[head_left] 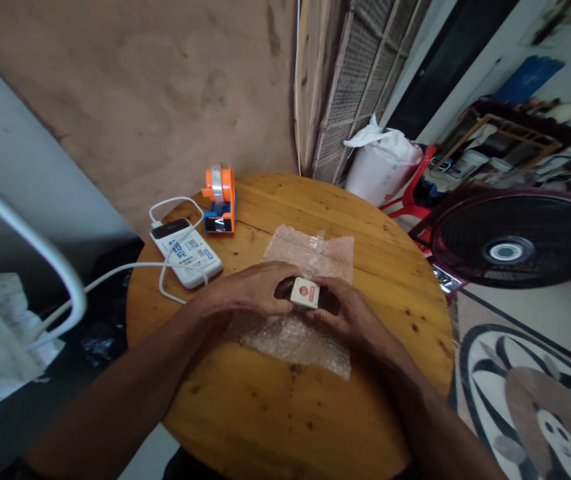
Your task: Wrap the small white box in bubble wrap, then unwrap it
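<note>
A small cream-white box (305,293) with a red round mark and red print on its top stands over the middle of a sheet of bubble wrap (290,343). From the left, my left hand (260,288) grips the box between curved thumb and fingers. On the opposite side my right hand (342,308) holds it too, thumb toward me and fingers beyond. The bubble wrap lies flattened under both hands, with a piece of clear tape (318,236) at its far edge. The box's far and lower sides are mostly hidden.
A white power bank (192,263) with a white cable lies left on the round wooden table (385,267). Behind it stands an orange tape dispenser (221,193). A fan (510,250), a red chair (410,197) and a white sack (382,163) are to the right.
</note>
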Tool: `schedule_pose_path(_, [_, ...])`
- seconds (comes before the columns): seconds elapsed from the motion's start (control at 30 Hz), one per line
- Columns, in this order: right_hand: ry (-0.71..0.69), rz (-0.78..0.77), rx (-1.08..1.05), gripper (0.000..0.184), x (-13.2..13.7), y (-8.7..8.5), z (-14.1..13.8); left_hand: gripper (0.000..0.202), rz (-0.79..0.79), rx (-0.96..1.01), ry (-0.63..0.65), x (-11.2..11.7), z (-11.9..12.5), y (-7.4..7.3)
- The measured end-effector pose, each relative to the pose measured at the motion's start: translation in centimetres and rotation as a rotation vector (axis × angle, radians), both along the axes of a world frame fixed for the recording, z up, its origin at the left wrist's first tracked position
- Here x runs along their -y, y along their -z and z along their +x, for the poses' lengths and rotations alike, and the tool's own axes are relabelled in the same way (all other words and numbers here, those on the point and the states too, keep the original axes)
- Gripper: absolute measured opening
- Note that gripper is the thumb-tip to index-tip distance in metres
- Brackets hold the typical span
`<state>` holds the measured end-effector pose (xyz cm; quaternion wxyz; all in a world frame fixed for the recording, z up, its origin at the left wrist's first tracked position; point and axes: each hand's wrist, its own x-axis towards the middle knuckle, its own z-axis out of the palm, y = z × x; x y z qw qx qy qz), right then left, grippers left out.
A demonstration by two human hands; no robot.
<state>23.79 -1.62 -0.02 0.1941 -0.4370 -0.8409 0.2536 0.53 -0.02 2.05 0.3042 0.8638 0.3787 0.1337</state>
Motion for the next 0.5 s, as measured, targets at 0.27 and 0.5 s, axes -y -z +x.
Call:
schedule_pose_path(0.27, [0.003,-0.054,-0.03,0.055,-0.2,0.3,0.1,0.038,-0.009,0.037,-0.02,0.0,0.2,0.2])
schedule_pose_path(0.5, [-0.02,-0.039,0.069,0.046,2.6,-4.1,0.3,0.026,0.02,0.015,-0.057,0.3,0.3,-0.3])
